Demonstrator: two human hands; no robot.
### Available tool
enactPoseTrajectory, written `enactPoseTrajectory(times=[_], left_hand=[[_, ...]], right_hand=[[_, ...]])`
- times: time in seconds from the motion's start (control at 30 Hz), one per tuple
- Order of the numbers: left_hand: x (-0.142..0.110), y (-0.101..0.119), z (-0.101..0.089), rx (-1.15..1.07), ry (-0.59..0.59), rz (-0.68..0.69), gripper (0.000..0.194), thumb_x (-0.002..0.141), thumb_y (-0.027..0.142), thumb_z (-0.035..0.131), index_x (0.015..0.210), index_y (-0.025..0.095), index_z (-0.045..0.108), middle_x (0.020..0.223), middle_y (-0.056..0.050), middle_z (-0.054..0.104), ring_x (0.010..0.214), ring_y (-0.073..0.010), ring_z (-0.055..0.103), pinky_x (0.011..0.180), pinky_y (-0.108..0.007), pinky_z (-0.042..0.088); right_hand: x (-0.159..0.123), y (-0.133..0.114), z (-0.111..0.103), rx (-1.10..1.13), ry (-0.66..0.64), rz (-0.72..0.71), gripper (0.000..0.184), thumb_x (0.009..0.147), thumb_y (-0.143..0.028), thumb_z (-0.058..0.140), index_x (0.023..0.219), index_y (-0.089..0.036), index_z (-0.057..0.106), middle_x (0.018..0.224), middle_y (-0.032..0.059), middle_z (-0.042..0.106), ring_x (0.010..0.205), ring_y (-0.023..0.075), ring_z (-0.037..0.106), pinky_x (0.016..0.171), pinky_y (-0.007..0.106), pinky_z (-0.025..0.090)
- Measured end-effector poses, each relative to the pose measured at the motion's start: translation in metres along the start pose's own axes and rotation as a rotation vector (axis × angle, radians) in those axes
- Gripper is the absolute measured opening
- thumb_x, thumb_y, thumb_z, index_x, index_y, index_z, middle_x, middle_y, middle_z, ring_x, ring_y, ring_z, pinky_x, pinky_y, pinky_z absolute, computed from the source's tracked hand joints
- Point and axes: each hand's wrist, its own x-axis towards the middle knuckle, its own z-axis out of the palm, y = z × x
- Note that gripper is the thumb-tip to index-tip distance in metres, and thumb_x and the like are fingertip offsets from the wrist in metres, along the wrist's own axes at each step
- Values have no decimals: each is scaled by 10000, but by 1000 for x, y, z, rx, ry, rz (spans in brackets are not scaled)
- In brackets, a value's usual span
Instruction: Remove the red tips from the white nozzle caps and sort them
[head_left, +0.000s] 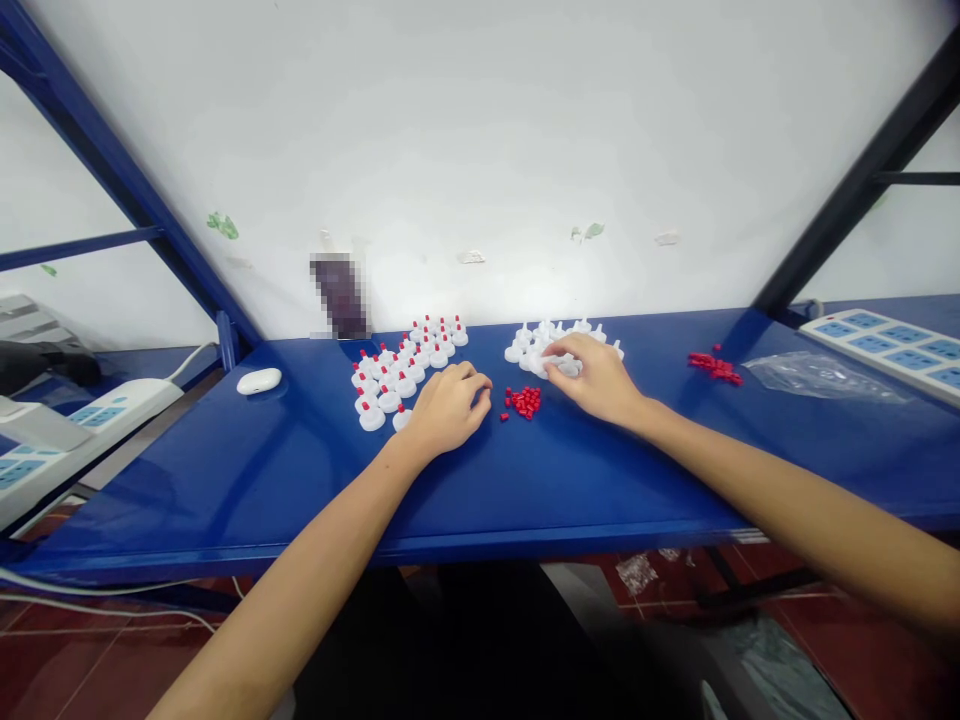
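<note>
My left hand (452, 407) is closed in a pinch, with a bit of red, like a small cap, at its fingertips. Just right of it is a pile of small red caps (525, 402) on the blue table. My right hand (594, 377) pinches a white nozzle lid (537, 360) at the near edge of a group of uncapped white nozzle lids (517, 350); its fingers partly cover that group. Left of my left hand, several rows of white lids with red tips (406, 383) stand upright, the nearest ones partly hidden by the hand.
A second heap of red caps (716, 367) lies to the right, beside a clear plastic bag (817, 375). Power strips (885, 345) sit at both ends. A white earphone case (259, 381) rests on the left of the blue table (300, 480). A white wall rises behind.
</note>
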Motion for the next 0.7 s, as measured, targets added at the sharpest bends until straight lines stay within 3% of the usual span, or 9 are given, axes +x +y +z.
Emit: enactPoseTrajectory(times=[0.13, 0.27, 0.43, 0.53, 0.6, 0.7], left_hand=[[-1, -2, 2, 25, -27, -56, 342, 962, 227, 381, 1178, 160, 638, 1101, -100, 649, 1056, -233, 599, 950, -403, 470], [-2, -3, 5, -3, 4, -113, 428, 956, 203, 349, 1344, 162, 525, 1336, -132, 560, 1274, -251, 497, 1071, -449, 414], [-3, -5, 15, 81, 32, -156, 393, 949, 213, 388, 1291, 142, 568, 1448, -180, 448, 1414, -334, 346, 1109, -539, 374], [-2, -8, 20, 68, 38, -158, 368, 921, 140, 396, 1229, 138, 599, 1428, -172, 467, 1393, -311, 384, 1108, -519, 394], [-2, -11, 21, 38, 47, -169, 412, 881, 72, 395, 1233, 143, 596, 1420, -169, 466, 1371, -293, 415, 1107, -507, 403], [-3, -14, 19, 7, 29, -209, 486, 825, 11, 409, 1260, 134, 587, 1420, -191, 448, 1375, -298, 408, 1121, -498, 386]], right_hand=[[18, 2, 5, -86, -92, -109, 182, 878, -229, 534, 960, -195, 694, 1082, 114, 661, 1016, 283, 575, 905, 437, 441], [35, -7, 14, -134, -142, -174, 208, 901, -235, 518, 987, -184, 700, 1086, 113, 629, 1027, 276, 549, 916, 415, 432], [53, -19, 27, -246, -327, -146, 202, 892, -208, 512, 960, -176, 699, 1006, 119, 597, 894, 253, 580, 774, 374, 438], [61, -18, 34, -331, -424, -136, 175, 885, -232, 537, 908, -182, 704, 962, 116, 605, 863, 248, 591, 701, 349, 417], [65, -17, 37, -370, -446, -138, 166, 876, -239, 553, 910, -185, 707, 963, 115, 613, 867, 247, 597, 677, 336, 405], [64, -16, 36, -355, -378, -128, 274, 857, -226, 557, 1104, -202, 674, 1037, 110, 627, 830, 233, 603, 640, 322, 389]])
